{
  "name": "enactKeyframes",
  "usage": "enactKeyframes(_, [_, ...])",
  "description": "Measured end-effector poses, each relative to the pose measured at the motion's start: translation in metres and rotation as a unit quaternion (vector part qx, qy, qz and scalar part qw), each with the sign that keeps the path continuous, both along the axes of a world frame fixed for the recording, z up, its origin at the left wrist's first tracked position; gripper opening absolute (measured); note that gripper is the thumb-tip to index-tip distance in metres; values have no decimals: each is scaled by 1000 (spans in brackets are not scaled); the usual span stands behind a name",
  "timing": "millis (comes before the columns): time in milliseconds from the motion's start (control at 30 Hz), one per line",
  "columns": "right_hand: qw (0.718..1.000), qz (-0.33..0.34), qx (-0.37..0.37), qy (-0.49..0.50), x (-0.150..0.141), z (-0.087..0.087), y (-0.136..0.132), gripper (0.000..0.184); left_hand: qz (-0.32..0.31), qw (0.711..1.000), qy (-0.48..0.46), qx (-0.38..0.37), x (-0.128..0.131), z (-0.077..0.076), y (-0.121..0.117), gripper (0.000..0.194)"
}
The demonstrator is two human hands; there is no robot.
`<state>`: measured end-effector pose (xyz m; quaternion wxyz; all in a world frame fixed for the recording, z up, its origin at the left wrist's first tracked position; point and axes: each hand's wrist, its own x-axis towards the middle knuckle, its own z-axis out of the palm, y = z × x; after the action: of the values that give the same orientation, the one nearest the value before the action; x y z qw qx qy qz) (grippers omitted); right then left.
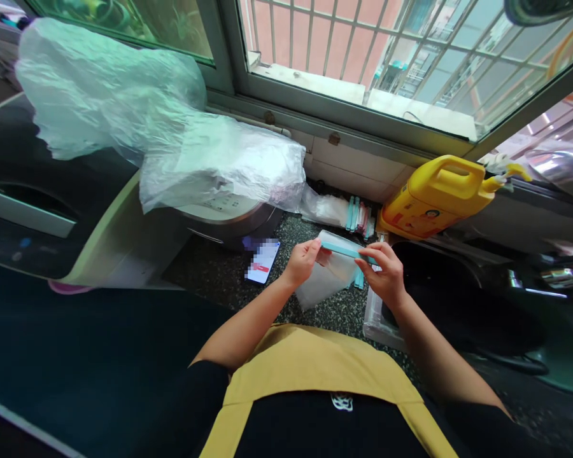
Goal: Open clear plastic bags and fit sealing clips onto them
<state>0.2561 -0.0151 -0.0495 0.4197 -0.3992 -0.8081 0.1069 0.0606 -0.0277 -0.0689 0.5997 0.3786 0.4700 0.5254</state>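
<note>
Over the dark speckled counter, I hold a clear plastic bag [341, 264] by the teal sealing strip [342, 249] along its upper edge. My left hand [303, 262] pinches the strip's left end between thumb and fingers. At the other end, my right hand [384, 270] has its fingers closed on the strip. Beneath them lies another translucent bag [315, 289], partly covered, with a bit of teal strip [359, 278] showing by my right hand. Just beyond, more clear bags [328, 208] lie stacked, with teal and pinkish strips [358, 215] at their right end.
A phone [263, 262] lies left of my hands. Behind it, a large plastic sheet [224, 159] drapes over a rounded appliance [229, 222]. A yellow jug [432, 200] stands back right, near a black pan [463, 305] in the sink area. A clear container [375, 321] sits by my right forearm.
</note>
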Motion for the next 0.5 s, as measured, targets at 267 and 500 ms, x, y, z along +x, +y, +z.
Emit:
enactKeyframes(267, [1000,1,-3,11,-3,1,-3,7,-14,1000,8,18,-5,4,-5,53])
enactKeyframes(500, [1000,14,2,12,-1,2,-2,6,1,1000,-5,13,-3,1,-6,49])
